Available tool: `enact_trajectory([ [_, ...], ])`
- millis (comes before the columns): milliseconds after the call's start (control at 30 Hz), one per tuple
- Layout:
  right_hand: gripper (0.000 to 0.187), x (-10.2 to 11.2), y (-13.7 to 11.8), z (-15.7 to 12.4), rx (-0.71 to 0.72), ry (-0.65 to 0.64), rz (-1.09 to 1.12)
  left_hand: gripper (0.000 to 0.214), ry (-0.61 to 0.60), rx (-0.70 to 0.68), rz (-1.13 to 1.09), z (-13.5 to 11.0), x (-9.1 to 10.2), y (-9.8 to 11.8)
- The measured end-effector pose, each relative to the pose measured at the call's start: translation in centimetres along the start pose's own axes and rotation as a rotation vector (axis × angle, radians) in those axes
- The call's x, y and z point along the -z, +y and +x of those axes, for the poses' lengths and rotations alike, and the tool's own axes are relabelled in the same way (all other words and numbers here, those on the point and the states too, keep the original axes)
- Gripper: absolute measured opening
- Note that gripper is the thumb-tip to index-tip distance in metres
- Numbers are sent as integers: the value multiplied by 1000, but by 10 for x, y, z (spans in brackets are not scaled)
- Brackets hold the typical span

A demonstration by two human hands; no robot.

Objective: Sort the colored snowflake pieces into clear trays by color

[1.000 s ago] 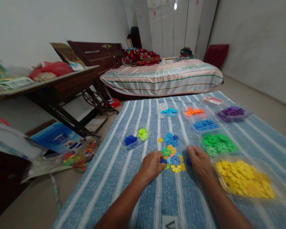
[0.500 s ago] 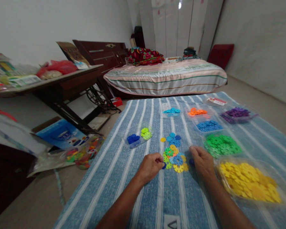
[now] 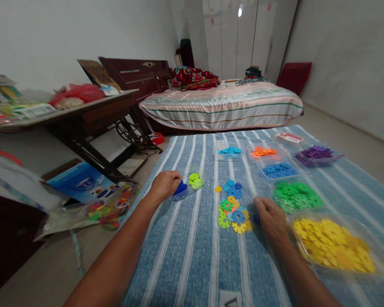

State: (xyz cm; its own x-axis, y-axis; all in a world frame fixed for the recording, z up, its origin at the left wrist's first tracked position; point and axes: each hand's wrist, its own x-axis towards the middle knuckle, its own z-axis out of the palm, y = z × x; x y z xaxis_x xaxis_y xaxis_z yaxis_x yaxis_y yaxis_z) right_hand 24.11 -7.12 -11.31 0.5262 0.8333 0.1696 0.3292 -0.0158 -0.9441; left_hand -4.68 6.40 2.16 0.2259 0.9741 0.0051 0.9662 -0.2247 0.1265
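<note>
My left hand (image 3: 166, 184) is over the near-left end of a clear two-part tray (image 3: 186, 197), its fingers pinched together at dark blue flower-shaped discs (image 3: 180, 187). Its fingertips are hidden, so I cannot make out what they hold. Light green discs (image 3: 196, 181) lie in the other compartment. My right hand (image 3: 270, 215) rests on the cloth with fingers curled together; what is in them is hidden. A dark blue disc (image 3: 256, 218) shows at its left edge. Between the hands lies a loose pile of mixed discs (image 3: 235, 215), with blue discs (image 3: 233, 189) just beyond it.
Clear tubs on the right hold yellow discs (image 3: 334, 245), green discs (image 3: 297, 196), blue discs (image 3: 280, 170) and purple discs (image 3: 315, 154). Farther back are orange discs (image 3: 263, 151) and light blue discs (image 3: 229, 151). A striped cloth (image 3: 166, 264) covers the surface.
My left hand has moved left and away from me, from the mixed pile to the two-part tray. The dark blue disc at its fingers has left the pile's edge. My right hand stays put.
</note>
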Motion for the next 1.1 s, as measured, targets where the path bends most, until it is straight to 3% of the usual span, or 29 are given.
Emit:
enact_trajectory([
  [233, 46, 0, 1, 0, -5, -15, 7, 23, -209, 45, 232, 15, -10, -12],
  [367, 45, 0, -1, 1, -5, -3, 21, 30, -97, 126, 343, 13, -7, -5],
  [433, 46, -1, -2, 1, -11, 3, 25, 29, -12, 94, 312, 10, -5, 5],
  [533, 48, 0, -4, 1, -32, 2, 28, 25, -3, -103, 155, 1, -8, 32],
  [633, 52, 0, -5, 1, -67, 8, 33, 23, -105, -323, -3, -16, -23, 72],
  [733, 56, 0, -4, 2, -105, 15, 54, 21, -224, -455, -37, -35, -44, 114],
  [900, 63, 1, -6, 2, -128, 59, 133, 21, -262, -545, -58, -54, -75, 166],
  [1100, 67, 0, -9, 3, -157, 69, 180, 26, -300, -580, 22, -56, -90, 193],
])
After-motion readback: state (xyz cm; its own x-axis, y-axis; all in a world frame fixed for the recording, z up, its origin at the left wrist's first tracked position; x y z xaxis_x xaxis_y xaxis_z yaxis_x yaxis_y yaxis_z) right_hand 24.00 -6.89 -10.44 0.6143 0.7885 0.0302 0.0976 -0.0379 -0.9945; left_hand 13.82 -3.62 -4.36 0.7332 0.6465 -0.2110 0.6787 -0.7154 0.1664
